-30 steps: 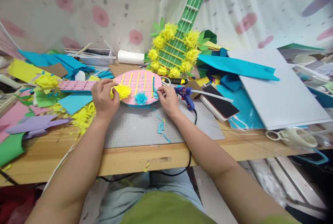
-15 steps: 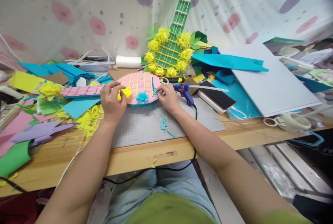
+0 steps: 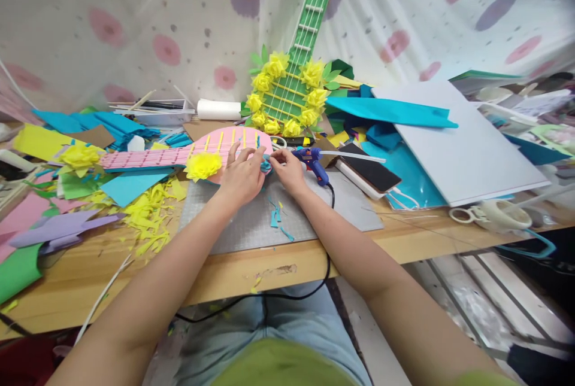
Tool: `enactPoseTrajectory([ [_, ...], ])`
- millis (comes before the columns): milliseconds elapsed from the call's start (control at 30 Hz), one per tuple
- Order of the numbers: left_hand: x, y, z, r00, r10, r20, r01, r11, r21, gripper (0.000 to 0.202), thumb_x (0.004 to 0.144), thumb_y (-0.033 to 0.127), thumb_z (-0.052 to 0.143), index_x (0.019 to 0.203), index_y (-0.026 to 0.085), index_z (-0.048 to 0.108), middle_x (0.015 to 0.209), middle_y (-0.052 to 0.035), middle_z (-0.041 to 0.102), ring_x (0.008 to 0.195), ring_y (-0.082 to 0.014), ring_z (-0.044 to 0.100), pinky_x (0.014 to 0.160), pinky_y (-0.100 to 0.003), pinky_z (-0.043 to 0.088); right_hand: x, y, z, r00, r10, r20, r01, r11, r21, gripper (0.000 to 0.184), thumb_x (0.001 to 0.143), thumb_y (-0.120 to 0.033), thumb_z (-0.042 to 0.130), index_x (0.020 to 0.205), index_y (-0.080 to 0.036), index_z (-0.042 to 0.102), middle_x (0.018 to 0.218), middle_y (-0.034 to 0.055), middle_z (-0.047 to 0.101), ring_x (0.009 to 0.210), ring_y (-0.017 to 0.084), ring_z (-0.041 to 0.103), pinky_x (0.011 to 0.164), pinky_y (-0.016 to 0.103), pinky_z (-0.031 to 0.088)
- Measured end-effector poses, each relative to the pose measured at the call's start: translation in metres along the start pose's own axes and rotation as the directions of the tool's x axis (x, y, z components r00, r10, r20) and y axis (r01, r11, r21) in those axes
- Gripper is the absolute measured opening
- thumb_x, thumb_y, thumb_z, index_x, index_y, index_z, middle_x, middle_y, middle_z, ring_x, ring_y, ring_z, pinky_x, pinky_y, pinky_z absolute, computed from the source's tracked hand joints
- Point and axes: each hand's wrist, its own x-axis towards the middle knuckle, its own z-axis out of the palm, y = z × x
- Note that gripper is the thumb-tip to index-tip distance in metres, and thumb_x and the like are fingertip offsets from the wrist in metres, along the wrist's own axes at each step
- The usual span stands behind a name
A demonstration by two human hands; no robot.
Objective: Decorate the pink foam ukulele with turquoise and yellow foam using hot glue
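Note:
A pink paper guitar (image 3: pixel 220 142) lies across the grey cutting mat (image 3: pixel 251 221), its neck pointing left. A yellow paper flower (image 3: pixel 203 165) sits on its body, free of both hands. My left hand (image 3: pixel 242 178) lies on the right part of the body with its fingers stretched out, covering the blue flower. Right beside it, my right hand (image 3: pixel 287 172) pinches a small blue paper piece (image 3: pixel 266 164) at the guitar's right edge. The fingertips of both hands nearly meet there.
A blue glue gun (image 3: pixel 314 163) lies just right of my right hand, its cord running over the table edge. Behind stand a green guitar with yellow flowers (image 3: pixel 287 94), a phone (image 3: pixel 371 174), a white board (image 3: pixel 453 146) and a tape dispenser (image 3: pixel 498 216). Paper scraps (image 3: pixel 148 212) litter the left side.
My left hand let go of the yellow flower and moved right across the guitar body to the blue flower. The right hand stayed at the guitar's right edge.

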Motion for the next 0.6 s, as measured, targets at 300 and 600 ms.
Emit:
enactPoseTrajectory([
  [300,0.007,0.000,0.003,0.991,-0.027,0.133,0.013,0.994,0.106,0.047,0.084,0.017,0.035,0.129,0.008,0.044,0.104,-0.0129,0.068,0.118,-0.0255,0.051,0.114,-0.052,0.009,0.000,-0.001,-0.002,0.999,-0.012,-0.045,0.013,1.000,0.009,0.006,0.074,-0.027,0.054,0.075,-0.021,0.055,0.077,-0.0006,0.064,0.074,0.015,0.059,0.077,0.030,0.046],
  [600,0.009,0.001,-0.011,0.987,-0.159,-0.018,0.158,0.986,-0.054,0.037,0.083,0.018,0.042,0.119,0.018,0.051,0.100,-0.0053,0.070,0.111,-0.0220,0.056,0.114,-0.050,0.013,0.000,-0.004,-0.010,0.987,0.151,0.060,-0.162,0.922,0.352,0.021,0.069,-0.038,0.061,0.076,-0.021,0.051,0.064,-0.0033,0.059,0.055,0.010,0.052,0.050,0.022,0.040],
])
